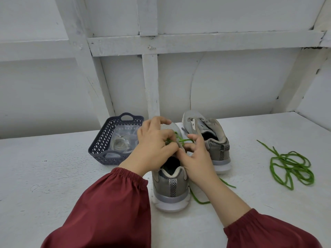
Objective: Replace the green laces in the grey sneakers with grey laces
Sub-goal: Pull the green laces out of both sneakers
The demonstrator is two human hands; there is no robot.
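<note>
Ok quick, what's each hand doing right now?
Left hand: pinching the green lace on the near sneaker.
Right hand: pinching the same green lace.

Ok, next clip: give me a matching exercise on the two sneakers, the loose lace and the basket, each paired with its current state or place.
Column one:
1. near sneaker
2. far sneaker
3. loose green lace
4. basket

Column two:
A. lies in a heap on the table, off to the right
B. holds a clear bag
C. no lace in its eyelets
D. has the threaded green lace still in it

Pairs: 1-D, 2-C, 3-A, 4-B
</note>
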